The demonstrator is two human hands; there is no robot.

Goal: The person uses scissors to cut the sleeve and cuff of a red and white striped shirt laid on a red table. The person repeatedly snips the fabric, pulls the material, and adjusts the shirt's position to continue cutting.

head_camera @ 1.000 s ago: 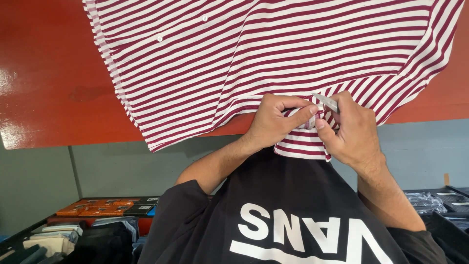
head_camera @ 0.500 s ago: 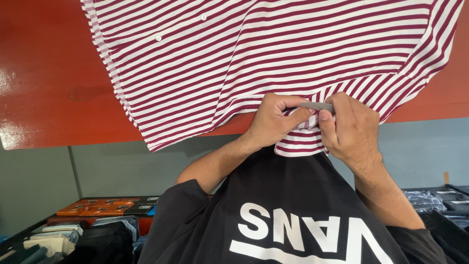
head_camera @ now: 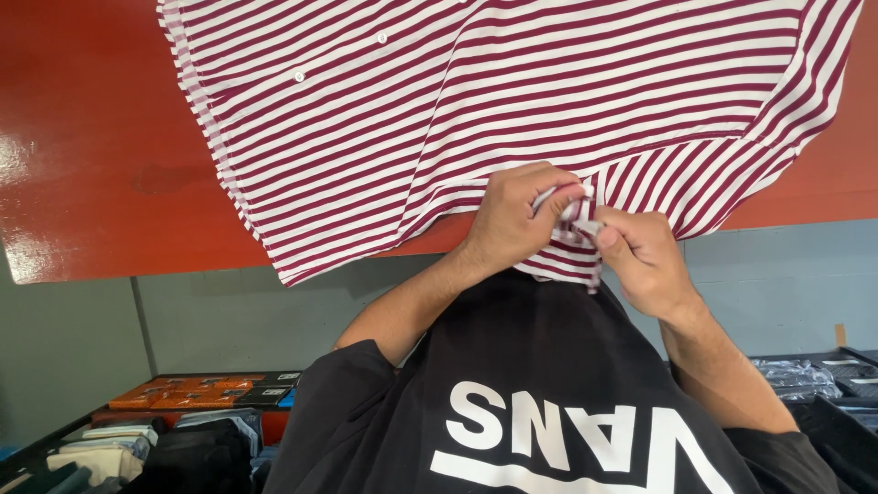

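Striped shirt (head_camera: 512,101) hem between left hand (head_camera: 517,220), right hand (head_camera: 645,261).

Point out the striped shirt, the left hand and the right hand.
striped shirt (head_camera: 512,101), head view, on the spread cloth.
left hand (head_camera: 517,215), head view, back of the hand.
right hand (head_camera: 645,261), head view, back of the hand.

The soft cotton shirt (head_camera: 476,101) is striped dark red and white, with small white buttons (head_camera: 381,37). It lies on a glossy orange-red tabletop (head_camera: 91,155). The person's short-sleeved black T-shirt (head_camera: 549,384) carries large white lettering. The wall below the tabletop (head_camera: 229,320) is grey-green. Flat orange boxes (head_camera: 169,395) sit beside folded cream (head_camera: 101,457) and black cloth (head_camera: 197,453).
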